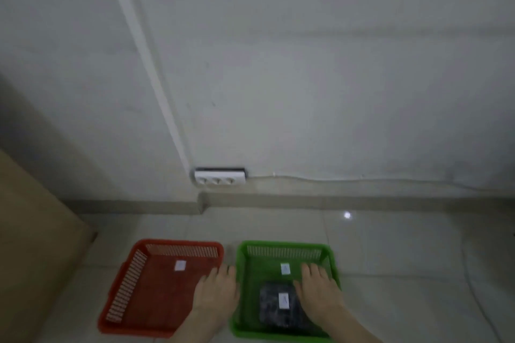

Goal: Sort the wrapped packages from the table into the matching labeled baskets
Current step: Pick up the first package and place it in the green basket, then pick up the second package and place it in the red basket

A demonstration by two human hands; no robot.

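A green basket [284, 249] with a small white label on its floor sits on the tiled floor at the bottom middle. Inside it lies a dark wrapped package [269, 312] bearing a white label. To its left stands a red basket [156, 289], also labeled, with nothing in it. My left hand [216, 291] hovers flat over the gap between the two baskets, fingers spread, holding nothing. My right hand [319, 289] is over the green basket's right side, beside the package, fingers extended and apart from it.
A white wall fills most of the view, with a triple power socket [220, 177] low on it and a cable running right. A brown cardboard surface [30, 231] stands at the left. Pale floor tiles extend right of the baskets.
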